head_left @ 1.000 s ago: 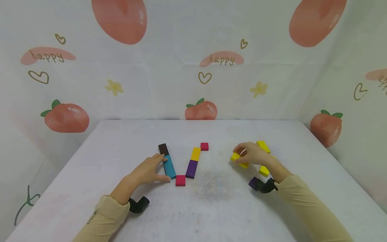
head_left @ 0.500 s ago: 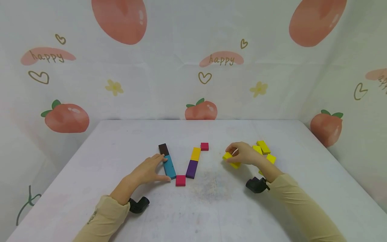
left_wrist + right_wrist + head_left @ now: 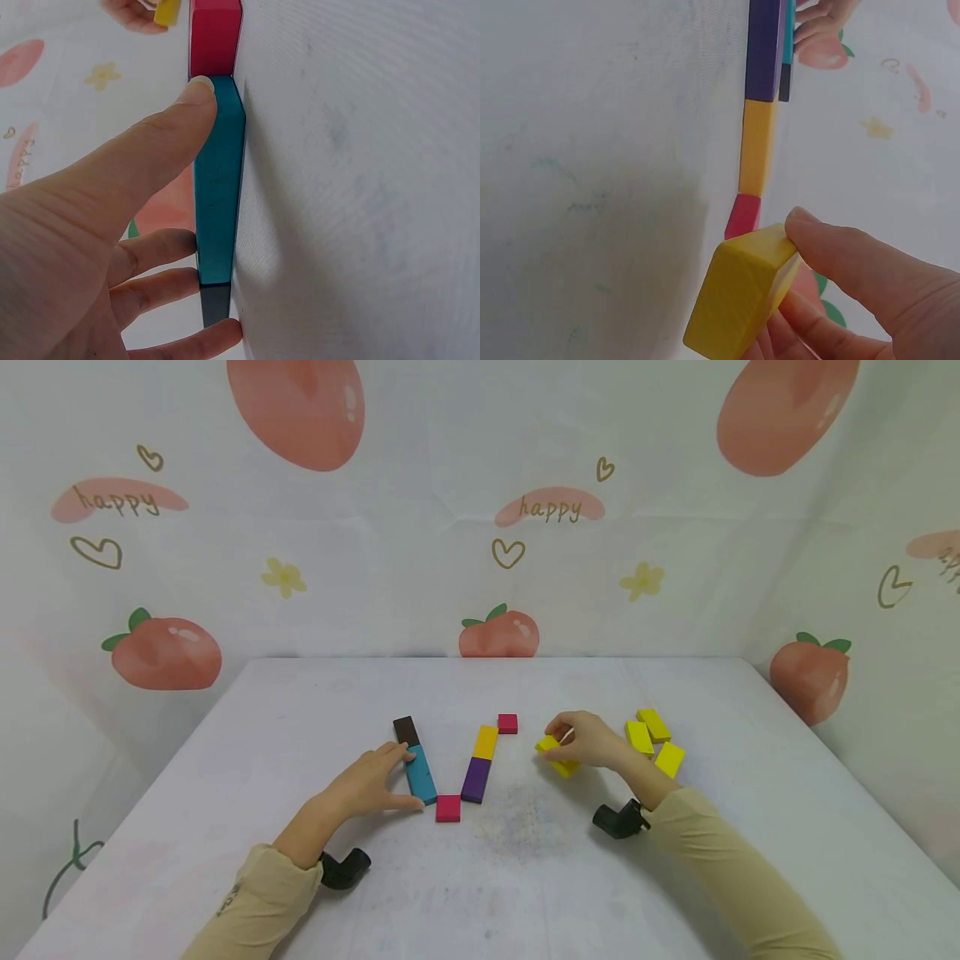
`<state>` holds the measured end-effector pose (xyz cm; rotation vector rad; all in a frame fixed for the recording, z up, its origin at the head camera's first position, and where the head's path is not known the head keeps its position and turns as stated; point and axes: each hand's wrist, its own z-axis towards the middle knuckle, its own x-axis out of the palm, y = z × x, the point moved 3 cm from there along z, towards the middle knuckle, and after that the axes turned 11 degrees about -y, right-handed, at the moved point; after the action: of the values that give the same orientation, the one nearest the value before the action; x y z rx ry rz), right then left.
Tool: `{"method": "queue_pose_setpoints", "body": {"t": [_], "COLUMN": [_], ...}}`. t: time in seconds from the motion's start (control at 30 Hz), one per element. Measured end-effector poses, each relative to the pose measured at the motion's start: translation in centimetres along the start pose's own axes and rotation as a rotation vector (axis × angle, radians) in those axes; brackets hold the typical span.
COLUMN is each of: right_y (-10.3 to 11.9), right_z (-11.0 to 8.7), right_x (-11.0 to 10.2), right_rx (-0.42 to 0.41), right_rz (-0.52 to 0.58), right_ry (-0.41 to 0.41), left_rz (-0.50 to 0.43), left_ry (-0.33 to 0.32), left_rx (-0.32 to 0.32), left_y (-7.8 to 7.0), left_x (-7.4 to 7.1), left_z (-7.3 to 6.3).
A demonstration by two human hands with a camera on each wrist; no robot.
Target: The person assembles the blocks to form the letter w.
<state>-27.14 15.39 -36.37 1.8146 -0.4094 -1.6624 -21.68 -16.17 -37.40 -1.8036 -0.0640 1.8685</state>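
Observation:
My left hand [image 3: 369, 781] rests at the blue block [image 3: 421, 774], its thumb and spread fingers touching the edge in the left wrist view. A dark brown block [image 3: 406, 731] adjoins the blue one's far end; a red square block [image 3: 447, 808] sits at its near end. From there a purple block [image 3: 476, 779] and an orange-yellow block [image 3: 485, 742] run away at a slant, with another red block [image 3: 507, 723] at the far corner. To their right, my right hand [image 3: 592, 742] pinches a yellow block [image 3: 735, 300] between thumb and fingers, held tilted over the table.
Several loose yellow blocks [image 3: 639, 738] lie on the white table [image 3: 360, 693] to the right of my right hand. A black wrist camera [image 3: 618, 819] juts from the right sleeve, and another black camera [image 3: 347, 869] from the left. Behind stands a printed fabric backdrop [image 3: 420, 527].
My right hand has moved left with the yellow block, away from the loose yellow blocks and closer to the row of blocks. The left hand has stayed where it was.

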Motion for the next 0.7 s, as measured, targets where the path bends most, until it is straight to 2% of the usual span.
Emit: {"method": "queue_pose_setpoints", "body": {"t": [0.7], "right_y": [0.4], "right_z": [1.5], "right_x": [1.2], "right_rx": [0.093], "right_rz": [0.005], "right_ry": [-0.013], "left_rz": [0.009], "left_ry": [0.005], "left_rx": [-0.008], "left_y": [-0.1], "left_x": [-0.1], "left_z": [-0.1]}}
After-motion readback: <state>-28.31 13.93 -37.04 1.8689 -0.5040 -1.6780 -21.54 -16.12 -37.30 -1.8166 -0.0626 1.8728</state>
